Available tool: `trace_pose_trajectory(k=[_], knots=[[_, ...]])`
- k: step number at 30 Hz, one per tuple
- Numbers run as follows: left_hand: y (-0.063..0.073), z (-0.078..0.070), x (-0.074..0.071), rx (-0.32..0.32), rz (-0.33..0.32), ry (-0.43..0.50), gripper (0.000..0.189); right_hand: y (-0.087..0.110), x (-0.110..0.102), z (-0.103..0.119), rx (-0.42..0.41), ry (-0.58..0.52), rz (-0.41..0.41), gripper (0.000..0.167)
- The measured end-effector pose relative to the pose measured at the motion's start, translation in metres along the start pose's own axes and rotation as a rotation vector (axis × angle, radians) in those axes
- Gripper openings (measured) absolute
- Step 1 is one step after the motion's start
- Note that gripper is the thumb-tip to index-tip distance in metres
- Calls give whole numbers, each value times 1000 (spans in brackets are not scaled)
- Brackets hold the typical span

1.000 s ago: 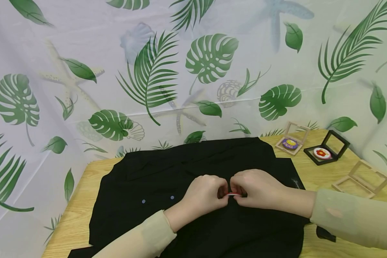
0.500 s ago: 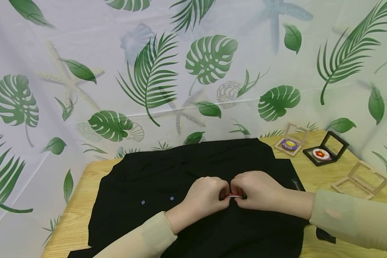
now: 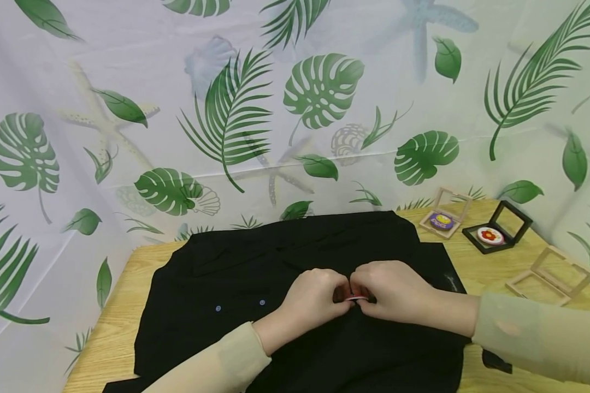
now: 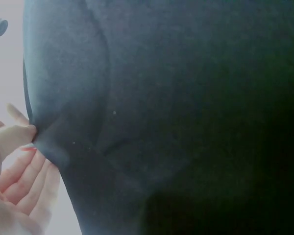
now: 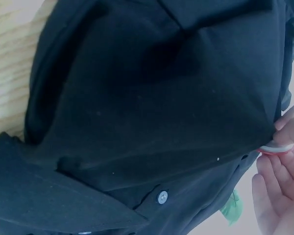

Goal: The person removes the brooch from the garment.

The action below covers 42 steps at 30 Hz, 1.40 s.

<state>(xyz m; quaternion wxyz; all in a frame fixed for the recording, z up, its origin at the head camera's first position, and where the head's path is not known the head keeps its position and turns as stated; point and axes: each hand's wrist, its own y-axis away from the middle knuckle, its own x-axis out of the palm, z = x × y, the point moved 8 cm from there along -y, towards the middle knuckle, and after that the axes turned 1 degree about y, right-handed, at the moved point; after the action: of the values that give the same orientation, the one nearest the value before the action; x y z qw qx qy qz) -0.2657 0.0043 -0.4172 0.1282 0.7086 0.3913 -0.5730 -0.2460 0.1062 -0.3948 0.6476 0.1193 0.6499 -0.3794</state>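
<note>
A black shirt with small pale buttons lies spread over the table. Above its middle, my two hands meet at a thin round badge, its edge facing the head camera. My left hand pinches the badge's left side, and in the left wrist view its thumb presses the cloth over a sliver of red rim. From the right, my right hand grips the badge between thumb and fingers. In the right wrist view the badge shows a silvery back and red rim against the raised cloth. Most of its face is hidden.
On the right of the wooden table stand a light frame case with a purple-and-yellow badge, a black case with a red-flower badge, and an open wooden case. A leaf-print curtain hangs behind.
Both hands stay nearly in place. The badge between them has tilted slightly, with less red and more of a pale edge showing.
</note>
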Motion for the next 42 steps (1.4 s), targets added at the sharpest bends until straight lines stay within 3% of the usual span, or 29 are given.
trace_pose_trajectory(k=[7,18,32,42], knots=[[1,-2,-1,28,-21,-6,12,1,2,-2,11,-28,16,27],[1,-5,-1,77,-21,-17,11,4,1,0,20,-15,-22,31],[-1,-5,5,45,9,-34,15,11,1,3,36,-4,-67,33],[-2,-9,3,54,-12,-56,17,13,2,-3,96,-20,-39,31]])
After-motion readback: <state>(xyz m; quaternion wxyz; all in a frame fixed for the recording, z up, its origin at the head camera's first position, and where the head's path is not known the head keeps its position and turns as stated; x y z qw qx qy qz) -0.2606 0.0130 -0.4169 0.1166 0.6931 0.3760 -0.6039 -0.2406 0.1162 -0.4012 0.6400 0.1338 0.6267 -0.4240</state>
